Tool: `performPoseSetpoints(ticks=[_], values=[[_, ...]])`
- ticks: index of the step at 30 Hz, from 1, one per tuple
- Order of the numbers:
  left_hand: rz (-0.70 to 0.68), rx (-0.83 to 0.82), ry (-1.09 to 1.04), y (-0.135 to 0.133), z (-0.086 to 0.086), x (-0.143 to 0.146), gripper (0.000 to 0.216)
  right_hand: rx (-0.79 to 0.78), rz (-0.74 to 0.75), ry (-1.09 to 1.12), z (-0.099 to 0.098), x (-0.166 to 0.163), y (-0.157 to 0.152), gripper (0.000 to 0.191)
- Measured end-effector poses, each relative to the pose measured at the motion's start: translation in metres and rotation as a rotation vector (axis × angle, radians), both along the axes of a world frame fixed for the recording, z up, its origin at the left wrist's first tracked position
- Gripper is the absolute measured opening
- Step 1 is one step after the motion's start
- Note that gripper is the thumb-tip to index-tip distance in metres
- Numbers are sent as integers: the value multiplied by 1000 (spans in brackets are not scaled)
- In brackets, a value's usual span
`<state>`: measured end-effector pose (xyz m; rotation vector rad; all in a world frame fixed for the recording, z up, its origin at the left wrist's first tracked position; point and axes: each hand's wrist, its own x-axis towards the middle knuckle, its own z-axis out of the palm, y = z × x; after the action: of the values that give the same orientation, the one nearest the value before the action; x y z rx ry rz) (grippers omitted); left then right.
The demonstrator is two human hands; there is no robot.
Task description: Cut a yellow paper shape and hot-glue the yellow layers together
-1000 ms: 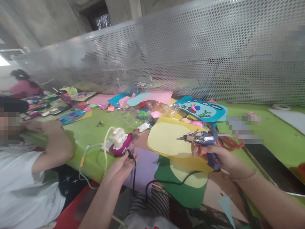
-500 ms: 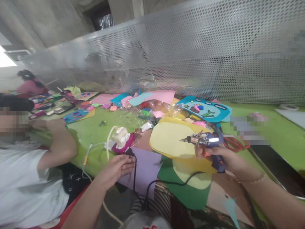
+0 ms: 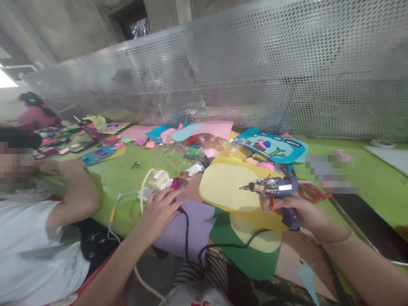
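Note:
My right hand (image 3: 295, 209) grips a blue glue gun (image 3: 276, 189) by its handle, nozzle pointing left over a pale yellow foam sheet (image 3: 225, 183). Its black cord (image 3: 204, 250) runs down off the table edge and back up to my left hand (image 3: 162, 207). That hand lies on a magenta power strip (image 3: 174, 184) with a white plug (image 3: 159, 180) in it, fingers bent over the black plug end. A purple sheet (image 3: 194, 221) sits under the cord.
Green table (image 3: 127, 174) strewn with foam sheets, clay bits and plastic bags. Red scissors (image 3: 314, 192) lie right of the glue gun. A blue decorated board (image 3: 274, 146) sits behind. A person in white (image 3: 41, 229) leans on the table at left. Perforated metal screen (image 3: 255, 72) backs the table.
My left hand has moved forward from the table edge onto the power strip with the black plug. The right hand with the glue gun has barely moved.

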<state>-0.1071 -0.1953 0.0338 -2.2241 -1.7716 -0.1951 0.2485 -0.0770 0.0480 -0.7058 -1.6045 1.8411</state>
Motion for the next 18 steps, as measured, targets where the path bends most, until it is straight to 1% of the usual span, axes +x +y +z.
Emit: performPoseSetpoints(ticks=[2, 5, 8, 11, 14, 18], values=[[-73, -13, 54, 4, 0, -4, 25, -6, -2, 4, -2, 1, 1, 10], [-113, -16, 99, 6, -1, -13, 28, -6, 22, 17, -5, 2, 2, 10], [-99, 43, 146, 4, -3, -23, 28, 6, 35, 14, -4, 2, 2, 11], [-76, 95, 199, 2, -6, -29, 29, -3, 8, 1, -2, 1, 1, 11], [-70, 97, 258, 5, -11, -28, 32, -37, -34, -11, -2, 1, 0, 12], [-67, 81, 297, 12, -16, -25, 34, -59, -36, 1, -4, 1, 1, 12]])
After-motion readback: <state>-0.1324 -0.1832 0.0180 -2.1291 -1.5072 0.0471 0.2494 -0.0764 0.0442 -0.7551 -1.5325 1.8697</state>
